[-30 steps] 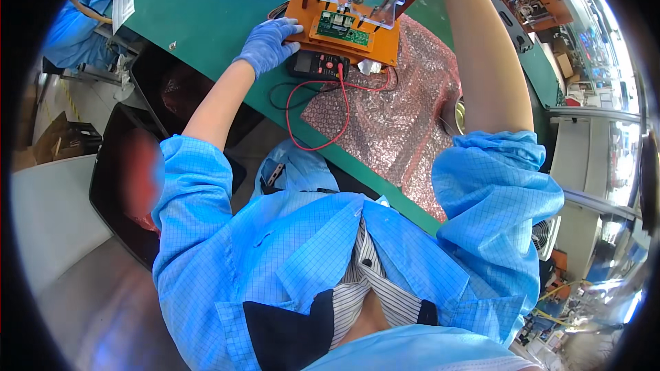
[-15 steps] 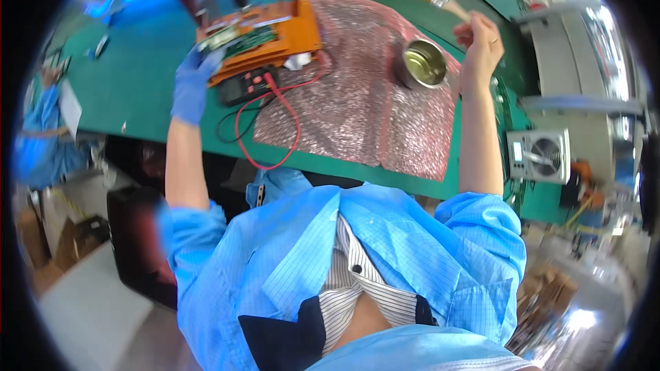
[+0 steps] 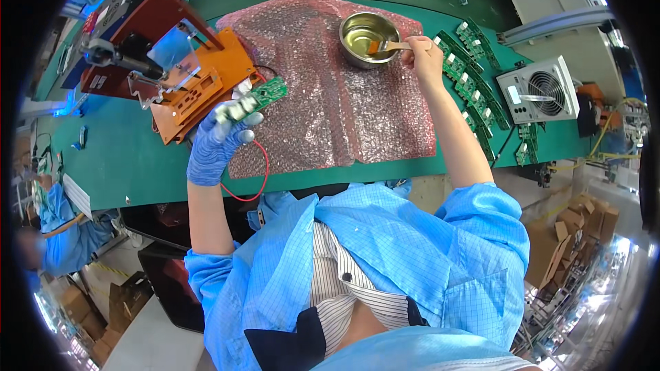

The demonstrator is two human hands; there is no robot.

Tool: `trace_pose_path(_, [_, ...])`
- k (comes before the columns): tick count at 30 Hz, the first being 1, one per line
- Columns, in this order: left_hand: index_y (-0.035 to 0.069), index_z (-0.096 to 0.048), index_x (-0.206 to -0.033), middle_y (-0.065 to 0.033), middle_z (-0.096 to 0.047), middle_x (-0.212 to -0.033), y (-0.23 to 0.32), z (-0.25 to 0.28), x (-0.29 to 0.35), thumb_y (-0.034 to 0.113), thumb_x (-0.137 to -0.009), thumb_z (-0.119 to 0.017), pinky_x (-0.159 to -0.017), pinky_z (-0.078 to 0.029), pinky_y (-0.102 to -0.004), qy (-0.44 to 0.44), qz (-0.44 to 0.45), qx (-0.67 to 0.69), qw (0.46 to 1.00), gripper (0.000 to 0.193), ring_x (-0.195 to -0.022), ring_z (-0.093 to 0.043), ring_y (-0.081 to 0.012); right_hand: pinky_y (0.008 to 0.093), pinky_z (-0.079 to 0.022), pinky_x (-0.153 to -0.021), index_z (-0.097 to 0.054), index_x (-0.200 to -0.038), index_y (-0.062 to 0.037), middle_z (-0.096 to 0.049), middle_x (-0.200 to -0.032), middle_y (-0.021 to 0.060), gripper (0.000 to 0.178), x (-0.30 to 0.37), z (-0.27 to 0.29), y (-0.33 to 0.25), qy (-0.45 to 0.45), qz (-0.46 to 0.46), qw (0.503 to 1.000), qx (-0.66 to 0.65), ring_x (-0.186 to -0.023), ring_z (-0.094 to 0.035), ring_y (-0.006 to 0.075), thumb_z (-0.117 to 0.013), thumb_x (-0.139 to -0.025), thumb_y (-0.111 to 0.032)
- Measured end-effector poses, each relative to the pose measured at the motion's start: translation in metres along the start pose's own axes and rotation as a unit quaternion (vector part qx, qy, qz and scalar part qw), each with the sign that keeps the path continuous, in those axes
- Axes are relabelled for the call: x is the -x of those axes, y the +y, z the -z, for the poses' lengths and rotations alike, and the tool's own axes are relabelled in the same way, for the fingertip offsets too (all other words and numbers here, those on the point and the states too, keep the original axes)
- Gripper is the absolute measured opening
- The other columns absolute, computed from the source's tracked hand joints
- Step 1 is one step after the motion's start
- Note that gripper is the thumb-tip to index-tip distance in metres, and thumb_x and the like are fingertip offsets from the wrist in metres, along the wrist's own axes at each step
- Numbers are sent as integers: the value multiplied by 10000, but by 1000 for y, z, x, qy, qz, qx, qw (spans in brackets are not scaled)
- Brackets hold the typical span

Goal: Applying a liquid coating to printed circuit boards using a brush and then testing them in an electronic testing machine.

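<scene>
My left hand (image 3: 218, 143), in a blue glove with pale fingertips, grips a green circuit board (image 3: 269, 93) by its end with the whitish components. The board is held just beside the orange test fixture (image 3: 227, 69). Bare and closed, my right hand (image 3: 424, 58) pinches the wooden handle of a flat brush (image 3: 392, 46). The orange-brown end of the brush is inside the metal bowl (image 3: 348, 54), which holds a clear yellowish liquid. Whether the bristles touch the liquid I cannot tell. The bowl stands on pink bubble wrap (image 3: 323, 124).
Several green circuit boards (image 3: 474, 93) lie in rows right of the bubble wrap. Beyond them stands a white fan unit (image 3: 538, 89). A red lead (image 3: 267, 172) curves below the board. At the far left is another person's blue sleeve (image 3: 65, 227).
The circuit board has come off the orange fixture in my left hand. My right hand has brought the brush down into the bowl. The view has turned toward the right.
</scene>
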State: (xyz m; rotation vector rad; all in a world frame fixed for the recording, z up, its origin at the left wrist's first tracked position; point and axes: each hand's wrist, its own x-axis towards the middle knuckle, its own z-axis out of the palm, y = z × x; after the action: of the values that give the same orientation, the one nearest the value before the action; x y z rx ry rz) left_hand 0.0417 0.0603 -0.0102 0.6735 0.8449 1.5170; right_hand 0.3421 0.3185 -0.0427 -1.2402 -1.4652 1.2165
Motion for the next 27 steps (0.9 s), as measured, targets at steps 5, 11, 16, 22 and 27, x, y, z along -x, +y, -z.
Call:
trace_pose_path(5, [-39,-469,-1122,-198,-522,-1084,-8,1,-23,276,-686,-688,-768,-508,-327,-76,72,15,994,581,-1009,-522,-339,207,-359,-413,-563,-792,-8,-541,-545,37,186,3,6,-8,9,-7,1000,-15,-450,-483,86,-492,-811,-178])
trace_pose_path(11, [44,-599,-930,-30,-576,-818,-7,-14,-46,232,-855,-510,-645,-468,-229,62,105,-67,990,222,-711,-551,-94,202,-355,-424,-570,-795,2,-541,-547,38,186,6,37,-27,17,11,999,-31,-464,-490,82,-504,-803,-172])
trace_pose_path(16, [31,-565,-990,-29,-576,-834,-21,-39,-59,234,-825,-546,-655,-467,-238,123,55,-115,984,263,-718,-553,-101,210,-336,-434,-575,-838,-3,-515,-556,22,205,17,57,-42,32,19,999,-16,-480,-470,87,-487,-834,-189])
trace_pose_path(22, [12,-545,-933,-89,-578,-873,-28,-8,-84,100,-779,-541,-726,-479,-329,78,112,89,987,177,-786,-569,-191,201,-344,-444,-576,-855,0,-531,-568,21,211,17,54,-43,-13,20,1000,8,-498,-473,78,-495,-842,-195])
trace_pose_path(27, [46,-543,-902,-44,-576,-869,-24,-11,-85,70,-795,-554,-770,-470,-319,9,91,73,993,110,-854,-561,-166,196,-369,-498,-575,-924,3,-553,-643,28,222,34,35,-72,-101,107,989,-6,-559,-491,71,-501,-862,-197])
